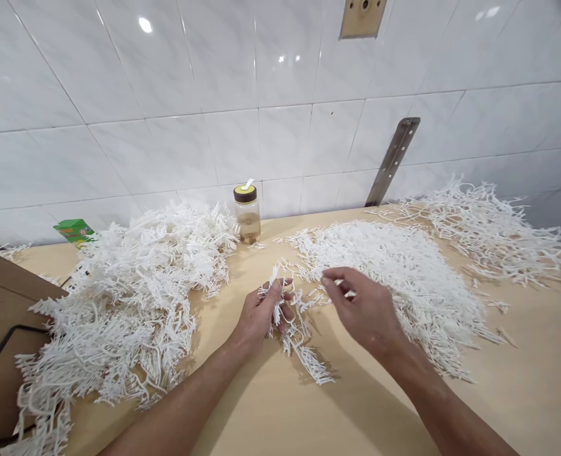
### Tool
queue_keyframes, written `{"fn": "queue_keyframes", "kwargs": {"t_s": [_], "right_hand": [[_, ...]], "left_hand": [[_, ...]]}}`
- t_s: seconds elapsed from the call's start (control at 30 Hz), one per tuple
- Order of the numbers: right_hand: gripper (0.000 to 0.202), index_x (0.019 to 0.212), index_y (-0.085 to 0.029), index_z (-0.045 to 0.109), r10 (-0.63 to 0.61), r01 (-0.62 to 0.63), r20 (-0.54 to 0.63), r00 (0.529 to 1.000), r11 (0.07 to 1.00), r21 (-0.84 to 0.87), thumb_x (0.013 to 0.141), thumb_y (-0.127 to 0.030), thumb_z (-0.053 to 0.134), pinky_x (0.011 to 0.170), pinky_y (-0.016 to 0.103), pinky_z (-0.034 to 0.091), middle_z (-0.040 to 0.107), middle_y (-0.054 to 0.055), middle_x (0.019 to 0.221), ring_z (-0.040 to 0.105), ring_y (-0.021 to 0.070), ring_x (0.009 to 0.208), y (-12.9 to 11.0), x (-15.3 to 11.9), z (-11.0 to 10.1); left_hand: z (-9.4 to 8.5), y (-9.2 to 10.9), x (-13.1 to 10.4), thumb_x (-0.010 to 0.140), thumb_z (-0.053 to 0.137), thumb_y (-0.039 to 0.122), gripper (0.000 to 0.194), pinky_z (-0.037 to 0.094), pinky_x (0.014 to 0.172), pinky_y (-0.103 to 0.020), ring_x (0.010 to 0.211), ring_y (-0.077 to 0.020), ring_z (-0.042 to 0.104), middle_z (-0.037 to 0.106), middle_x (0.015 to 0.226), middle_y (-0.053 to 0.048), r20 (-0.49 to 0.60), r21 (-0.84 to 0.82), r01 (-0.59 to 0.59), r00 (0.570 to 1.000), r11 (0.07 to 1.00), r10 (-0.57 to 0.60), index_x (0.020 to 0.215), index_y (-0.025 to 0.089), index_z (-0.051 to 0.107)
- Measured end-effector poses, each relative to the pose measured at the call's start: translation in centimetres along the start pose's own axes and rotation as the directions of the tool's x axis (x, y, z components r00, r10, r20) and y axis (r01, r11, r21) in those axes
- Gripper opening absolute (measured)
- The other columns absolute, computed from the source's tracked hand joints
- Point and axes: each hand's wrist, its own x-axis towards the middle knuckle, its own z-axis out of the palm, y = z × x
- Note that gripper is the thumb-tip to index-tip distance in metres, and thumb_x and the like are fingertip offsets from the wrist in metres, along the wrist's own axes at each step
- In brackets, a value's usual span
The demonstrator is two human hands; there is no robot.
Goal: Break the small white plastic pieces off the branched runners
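Observation:
My left hand (pixel 261 311) is closed around a small clump of white branching plastic strands (pixel 304 342), which hangs down over the tabletop below the fingers. To its right, my right hand (pixel 362 303) is raised with thumb and fingertips pinched together; whether a small piece sits between them I cannot make out. Beyond and beside that hand spreads a pile of short white pieces (pixel 380 250). A taller, tangled heap of white branching strands (pixel 152 278) lies to the left of my left hand.
A clear jar with a dark and yellow lid (pixel 249 215) stands near the tiled wall. Thin white strand netting (pixel 489 228) lies at the back right. A cardboard box (pixel 5 329) is at the left edge, a green carton (pixel 74 231) behind the heap. A metal strip (pixel 392 161) leans on the wall.

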Motion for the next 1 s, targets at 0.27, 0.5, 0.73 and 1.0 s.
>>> {"fn": "queue_keyframes", "kwargs": {"t_s": [0.27,0.5,0.73,1.0], "right_hand": [[0.026,0.09,-0.02,0.069,0.132,-0.282,0.381,0.915,0.884,0.372,0.092,-0.042,0.056,0.061,0.028,0.05,0.069,0.002,0.075,0.062,0.0164,0.066,-2.6,-1.5,2.8],[0.03,0.079,-0.02,0.064,0.211,-0.416,0.434,0.876,0.786,0.458,0.088,-0.048,0.06,0.039,0.022,0.038,0.055,-0.004,0.057,0.044,0.0091,0.041,-2.0,-1.5,3.1],[0.035,0.096,-0.019,0.066,0.291,-0.465,0.397,0.87,0.752,0.468,0.084,-0.052,0.062,0.035,0.022,0.039,0.056,-0.004,0.057,0.045,0.0097,0.038,-1.5,-1.5,3.1],[0.033,0.078,-0.021,0.061,0.372,-0.495,0.337,0.865,0.741,0.453,0.081,-0.053,0.066,0.032,0.022,0.033,0.048,-0.007,0.049,0.037,0.0081,0.034,-0.7,-1.1,3.3]], "left_hand": [[0.2,-0.5,-0.1,0.081,0.059,0.066,0.065,0.044,0.047,-0.022,0.049,-0.0115,0.053,0.061,0.063,0.0,0.084,0.136,-0.055,0.996,0.989,0.044,0.121,0.015,0.068],[0.3,-0.3,-0.2,0.08,0.056,0.07,0.059,0.041,0.043,-0.023,0.044,-0.0115,0.05,0.059,0.056,-0.002,0.155,0.157,-0.047,0.988,0.986,0.022,0.073,0.013,0.067],[0.3,-0.1,-0.5,0.081,0.06,0.066,0.053,0.041,0.04,-0.022,0.045,-0.0129,0.053,0.061,0.06,-0.001,0.197,0.174,-0.055,0.98,0.983,0.02,0.095,0.015,0.065],[-0.3,-0.5,0.0,0.074,0.074,0.055,0.044,0.037,0.039,-0.02,0.041,-0.0093,0.05,0.061,0.059,0.0,0.246,0.1,-0.017,0.969,0.995,-0.008,0.085,0.015,0.062]]}}
